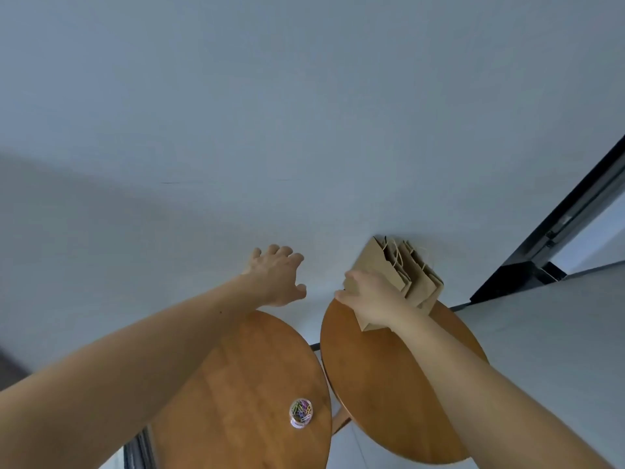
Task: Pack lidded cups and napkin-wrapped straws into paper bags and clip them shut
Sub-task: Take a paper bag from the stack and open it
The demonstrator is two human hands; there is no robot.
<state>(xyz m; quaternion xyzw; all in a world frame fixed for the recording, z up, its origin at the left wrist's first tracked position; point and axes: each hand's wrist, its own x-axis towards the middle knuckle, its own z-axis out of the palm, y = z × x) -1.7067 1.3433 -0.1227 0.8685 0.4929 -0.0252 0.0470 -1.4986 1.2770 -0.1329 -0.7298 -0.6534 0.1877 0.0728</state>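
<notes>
Several flat brown paper bags (pixel 402 272) with twine handles lean against the pale wall at the far edge of the right round wooden table (pixel 389 384). My right hand (pixel 367 296) grips the nearest bag at its lower left part. My left hand (pixel 275 275) hovers open past the far edge of the left round table (pixel 243 384), fingers spread, holding nothing. A small clear tub of coloured paper clips (pixel 301 411) stands near the right edge of the left table. No cups or straws are in sight.
The pale wall (pixel 236 130) fills the upper view right behind both tables. A narrow gap separates the two tabletops. A dark door or window frame (pixel 554 238) runs along the right side.
</notes>
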